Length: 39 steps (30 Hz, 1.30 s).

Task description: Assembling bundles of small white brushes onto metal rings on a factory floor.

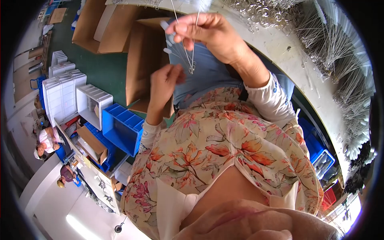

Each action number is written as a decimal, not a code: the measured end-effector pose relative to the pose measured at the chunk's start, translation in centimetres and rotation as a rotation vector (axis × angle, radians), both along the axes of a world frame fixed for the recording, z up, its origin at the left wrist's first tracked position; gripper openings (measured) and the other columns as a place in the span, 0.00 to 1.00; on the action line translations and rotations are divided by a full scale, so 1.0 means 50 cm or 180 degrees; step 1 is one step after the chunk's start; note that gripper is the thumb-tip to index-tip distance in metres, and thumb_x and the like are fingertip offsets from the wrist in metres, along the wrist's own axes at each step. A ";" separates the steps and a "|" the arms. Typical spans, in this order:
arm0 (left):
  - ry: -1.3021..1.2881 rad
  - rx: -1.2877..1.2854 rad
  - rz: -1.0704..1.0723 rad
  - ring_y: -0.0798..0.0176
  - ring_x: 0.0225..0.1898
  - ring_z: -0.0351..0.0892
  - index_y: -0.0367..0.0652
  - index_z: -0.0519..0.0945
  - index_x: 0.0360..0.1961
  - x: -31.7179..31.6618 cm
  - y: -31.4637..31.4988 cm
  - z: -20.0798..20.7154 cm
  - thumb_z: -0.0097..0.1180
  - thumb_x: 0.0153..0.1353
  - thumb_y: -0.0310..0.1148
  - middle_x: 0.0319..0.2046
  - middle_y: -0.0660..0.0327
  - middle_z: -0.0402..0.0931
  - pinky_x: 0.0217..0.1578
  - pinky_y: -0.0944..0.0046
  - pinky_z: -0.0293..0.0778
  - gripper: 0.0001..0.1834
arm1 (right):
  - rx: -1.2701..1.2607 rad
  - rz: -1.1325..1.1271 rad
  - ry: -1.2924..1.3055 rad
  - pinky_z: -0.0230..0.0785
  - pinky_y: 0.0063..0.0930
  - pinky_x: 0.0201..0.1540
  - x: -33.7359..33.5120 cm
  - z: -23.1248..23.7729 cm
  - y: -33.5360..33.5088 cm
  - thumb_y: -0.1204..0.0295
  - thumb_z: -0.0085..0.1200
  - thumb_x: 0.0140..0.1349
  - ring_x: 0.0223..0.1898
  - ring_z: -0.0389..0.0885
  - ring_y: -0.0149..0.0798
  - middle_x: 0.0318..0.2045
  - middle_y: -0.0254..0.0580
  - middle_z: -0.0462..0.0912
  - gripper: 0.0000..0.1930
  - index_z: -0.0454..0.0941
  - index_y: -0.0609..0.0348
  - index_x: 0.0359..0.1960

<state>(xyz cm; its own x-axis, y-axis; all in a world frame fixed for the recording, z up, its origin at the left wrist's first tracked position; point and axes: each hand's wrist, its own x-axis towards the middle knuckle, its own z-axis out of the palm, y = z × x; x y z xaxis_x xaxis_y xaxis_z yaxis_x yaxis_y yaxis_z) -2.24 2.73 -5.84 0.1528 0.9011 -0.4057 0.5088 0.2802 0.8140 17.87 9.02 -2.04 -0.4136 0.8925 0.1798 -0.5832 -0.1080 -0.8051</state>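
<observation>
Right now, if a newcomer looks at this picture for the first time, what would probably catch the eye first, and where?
Probably the flowered garment, orange and pink on cream, filling the centre. Above it, the right hand holds thin metal wires, with the left hand lower and to the left. Along the right side, a large heap of silvery wire pieces covers much of the pale table.
</observation>
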 end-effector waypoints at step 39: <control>0.1846 0.1127 -0.0802 0.76 0.25 0.64 0.36 0.76 0.39 -0.242 0.182 0.313 0.47 0.63 0.30 0.22 0.69 0.67 0.28 0.76 0.61 0.09 | 0.1769 -0.3133 -0.4988 0.73 0.28 0.27 0.263 -0.049 -0.122 0.72 0.59 0.51 0.24 0.79 0.39 0.26 0.35 0.78 0.05 0.81 0.53 0.31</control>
<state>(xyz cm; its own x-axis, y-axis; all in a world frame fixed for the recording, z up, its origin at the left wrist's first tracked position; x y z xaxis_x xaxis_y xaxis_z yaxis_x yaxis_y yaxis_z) -14.36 11.82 9.80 0.2219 0.9593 -0.1749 0.9007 -0.1329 0.4137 31.00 2.93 -4.52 0.0713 0.8590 0.5070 0.8939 0.1705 -0.4145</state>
